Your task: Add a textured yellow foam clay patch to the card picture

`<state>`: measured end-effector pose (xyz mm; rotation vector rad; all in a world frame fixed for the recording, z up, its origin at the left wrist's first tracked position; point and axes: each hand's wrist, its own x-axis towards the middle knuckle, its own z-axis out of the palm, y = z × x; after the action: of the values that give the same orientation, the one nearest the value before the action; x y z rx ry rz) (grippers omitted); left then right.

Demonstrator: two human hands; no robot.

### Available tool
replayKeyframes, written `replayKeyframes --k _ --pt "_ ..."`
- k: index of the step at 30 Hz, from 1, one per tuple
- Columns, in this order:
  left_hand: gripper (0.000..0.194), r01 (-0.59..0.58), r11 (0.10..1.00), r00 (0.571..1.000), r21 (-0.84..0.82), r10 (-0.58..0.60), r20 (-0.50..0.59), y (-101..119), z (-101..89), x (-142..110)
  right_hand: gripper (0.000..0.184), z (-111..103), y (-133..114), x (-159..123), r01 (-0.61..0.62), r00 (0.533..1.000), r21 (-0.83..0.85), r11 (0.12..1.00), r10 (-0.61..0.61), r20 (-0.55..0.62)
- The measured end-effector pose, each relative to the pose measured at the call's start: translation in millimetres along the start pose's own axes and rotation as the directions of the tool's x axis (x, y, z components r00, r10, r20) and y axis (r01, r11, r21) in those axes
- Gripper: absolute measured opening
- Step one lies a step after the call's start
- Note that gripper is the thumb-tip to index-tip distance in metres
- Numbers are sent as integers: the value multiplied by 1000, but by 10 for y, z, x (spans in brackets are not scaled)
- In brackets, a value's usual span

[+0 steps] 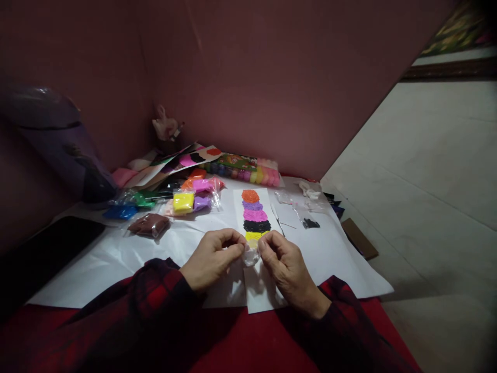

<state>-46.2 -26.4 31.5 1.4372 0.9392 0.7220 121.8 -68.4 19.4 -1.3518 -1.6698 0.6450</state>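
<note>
Between my two hands is a small clear plastic bag [251,257], pinched at both sides. My left hand [212,256] grips its left edge with thumb and forefinger. On the other side my right hand [285,264] pinches the right edge. Whether anything is inside the bag I cannot make out. Beneath the hands lies a white paper strip [237,207] with textured blocks of orange, purple, pink, black and yellow clay [257,226], the yellow one partly behind the bag. A thin metal tool [278,220] and a needle-like pin [288,225] lie right of the strip.
Several bagged clay pieces lie at left, among them a yellow packet [183,202] and a brown packet [149,226]. A multicoloured clay pack [248,170] lies at the back. A small bag with black clay [311,223] sits right. A dark flat object [58,243] borders the left.
</note>
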Motion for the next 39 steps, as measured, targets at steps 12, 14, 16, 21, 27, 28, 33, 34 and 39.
replayKeyframes --k 12,14,16,21,27,28,33,34,39 --pt "32 99 936 987 -337 -49 152 -5 -47 -18 27 -40 -51 21 -32 994 64 997 25 106" --pt "30 79 932 987 -354 -23 162 -19 -50 -10 28 -37 -48 19 -16 994 75 997 7 112" --pt "28 85 929 981 -361 -15 192 -32 -56 8 28 -31 -41 18 -3 994 75 997 -5 113" --pt "30 113 926 977 -359 -39 208 -18 -66 39 27 -18 -23 20 11 997 42 999 -14 75" --pt "33 174 921 978 -348 -122 167 11 -63 28 27 -30 -49 31 -12 998 28 1000 10 55" --pt "33 175 925 980 -337 -130 152 12 -60 27 27 -32 -55 32 -13 998 26 1000 12 58" --pt "26 96 961 995 -258 -91 32 35 -19 12 26 -30 -49 23 -2 998 14 1000 1 66" --pt "24 68 971 998 -231 -67 13 45 -8 4 26 -28 -42 20 9 998 7 1000 -10 65" --pt "18 -13 996 1000 -90 14 15 86 28 -54 27 -29 -6 17 61 997 -42 997 -58 53"
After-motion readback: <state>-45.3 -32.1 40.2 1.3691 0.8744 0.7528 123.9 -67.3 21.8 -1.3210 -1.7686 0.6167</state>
